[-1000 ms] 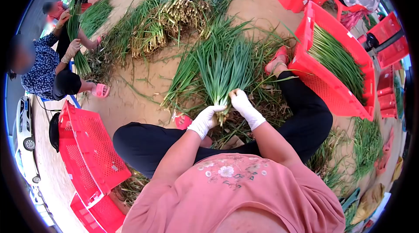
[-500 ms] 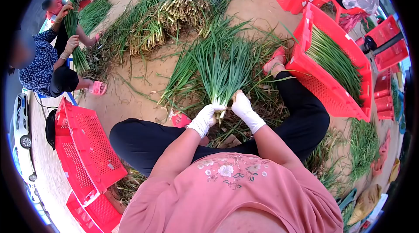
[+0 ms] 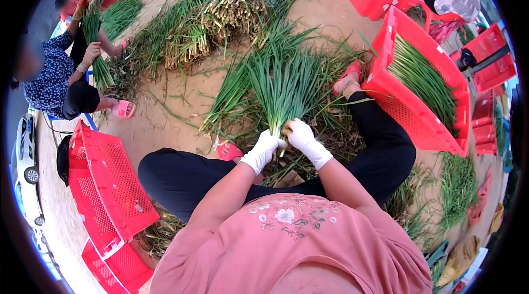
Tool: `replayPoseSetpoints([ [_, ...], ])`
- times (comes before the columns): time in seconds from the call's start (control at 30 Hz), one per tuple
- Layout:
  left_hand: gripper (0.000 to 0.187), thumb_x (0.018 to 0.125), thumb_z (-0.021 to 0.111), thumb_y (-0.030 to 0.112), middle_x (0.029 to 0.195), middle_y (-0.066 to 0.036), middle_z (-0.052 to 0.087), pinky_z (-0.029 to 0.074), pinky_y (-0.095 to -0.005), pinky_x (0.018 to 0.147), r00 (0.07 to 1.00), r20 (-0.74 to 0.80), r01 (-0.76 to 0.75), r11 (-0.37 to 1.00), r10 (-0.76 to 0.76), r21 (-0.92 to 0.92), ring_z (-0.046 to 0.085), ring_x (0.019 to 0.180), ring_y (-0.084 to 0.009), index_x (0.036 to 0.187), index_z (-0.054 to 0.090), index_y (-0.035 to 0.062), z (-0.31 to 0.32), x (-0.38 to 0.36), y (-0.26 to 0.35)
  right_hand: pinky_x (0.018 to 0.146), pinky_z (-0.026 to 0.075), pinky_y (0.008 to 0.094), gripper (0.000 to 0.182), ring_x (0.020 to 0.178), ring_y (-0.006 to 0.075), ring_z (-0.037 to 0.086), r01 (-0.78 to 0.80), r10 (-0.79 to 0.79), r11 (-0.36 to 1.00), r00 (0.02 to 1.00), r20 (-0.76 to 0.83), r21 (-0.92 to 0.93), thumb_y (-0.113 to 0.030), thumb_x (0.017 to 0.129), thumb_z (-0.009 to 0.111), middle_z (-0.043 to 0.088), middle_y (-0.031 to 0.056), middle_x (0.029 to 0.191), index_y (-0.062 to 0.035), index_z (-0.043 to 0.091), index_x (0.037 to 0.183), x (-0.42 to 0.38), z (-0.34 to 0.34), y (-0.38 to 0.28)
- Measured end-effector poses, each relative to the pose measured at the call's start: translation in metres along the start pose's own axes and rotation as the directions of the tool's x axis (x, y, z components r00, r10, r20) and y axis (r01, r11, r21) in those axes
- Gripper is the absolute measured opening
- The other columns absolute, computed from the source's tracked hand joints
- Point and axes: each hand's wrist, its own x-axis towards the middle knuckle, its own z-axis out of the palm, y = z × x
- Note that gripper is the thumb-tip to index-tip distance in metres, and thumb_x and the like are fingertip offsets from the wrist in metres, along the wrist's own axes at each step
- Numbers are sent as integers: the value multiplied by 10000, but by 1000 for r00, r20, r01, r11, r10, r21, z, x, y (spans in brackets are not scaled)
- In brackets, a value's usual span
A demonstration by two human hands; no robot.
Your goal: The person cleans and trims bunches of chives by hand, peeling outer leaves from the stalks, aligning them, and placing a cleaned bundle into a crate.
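A fanned bunch of long green stalks [image 3: 284,87] with pale lower ends is held in front of my body, its leaves pointing away from me. My left hand [image 3: 265,150], in a white glove, is closed around the pale ends. My right hand [image 3: 300,135], also gloved, has its fingers pinched against the same bunch on its right side, a little above the root ends. Loose green leaves [image 3: 226,96] lie beside the bunch on the left, and trimmed or dried leaf litter [image 3: 341,131] covers the ground beneath my hands.
A large heap of stalks [image 3: 231,13] lies ahead. Right stands a red crate [image 3: 380,82] with stalks inside; red crates [image 3: 118,184] stand left. A seated person [image 3: 52,74] at the left holds a bunch. My bent legs flank the litter.
My right hand has shifted slightly left and down, closer to my left hand, and its fingers now meet the pale stems. The person at the left has moved the upper hand slightly.
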Motion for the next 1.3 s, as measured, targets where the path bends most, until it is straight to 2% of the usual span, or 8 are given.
replayPoseSetpoints([
  [0.13,404,549,654,-80,810,-94,579,472,-363,595,996,-70,-51,995,58,91,566,689,-229,920,517,6,3,-3,1,749,453,380,172,840,326,569,-251,324,929,907,-270,272,-173,796,569,584,180,895,-20,623,854,8,-9,10],
  [0.23,450,515,669,-63,840,-95,579,467,-351,651,982,-144,-84,962,125,258,562,739,-235,929,507,10,12,-6,3,746,459,332,183,813,248,580,107,23,912,951,-309,397,-158,749,639,581,137,845,-24,635,873,8,-18,7],
  [0.57,327,701,540,116,903,-250,588,440,-447,772,946,-243,85,556,216,827,570,895,-396,991,461,-11,25,-16,8,695,458,427,151,767,332,576,-134,147,989,943,-299,64,-178,777,559,579,186,834,-34,585,815,20,7,18],
  [0.67,410,607,628,95,888,-241,580,445,-429,756,950,-242,76,604,198,794,567,871,-397,966,459,-9,21,-10,3,700,476,404,253,887,276,599,-511,765,391,643,39,765,-239,819,545,600,161,1000,-20,588,939,20,10,66],
  [0.83,352,679,545,95,878,-251,579,446,-439,769,956,-197,41,567,217,823,568,851,-411,994,434,-16,41,-33,14,889,381,468,688,984,259,513,-529,216,-342,760,613,777,-553,697,646,566,82,1068,-93,471,1177,-5,0,13],
  [1.07,689,689,592,159,1080,-283,479,481,-417,726,937,-39,-57,261,348,964,581,863,-391,1228,266,-120,48,-67,27,710,493,384,242,721,238,605,-394,129,-306,884,448,866,-257,772,644,620,82,797,-70,576,909,11,-9,-9],
  [1.2,936,652,703,472,1162,-266,477,379,-350,932,932,271,-362,574,241,734,517,1040,-326,1271,282,-91,37,-68,57,633,498,340,172,648,204,592,-285,176,-276,924,339,918,-156,732,626,606,79,732,-36,602,852,9,-17,-2],
  [1.3,616,780,626,427,1025,-201,584,419,-329,871,926,-20,-243,637,377,731,556,981,-254,1111,499,-76,26,-48,65,637,488,308,146,657,175,585,-201,170,-274,952,253,941,-115,720,622,606,59,745,-27,611,836,9,-21,-4],
])
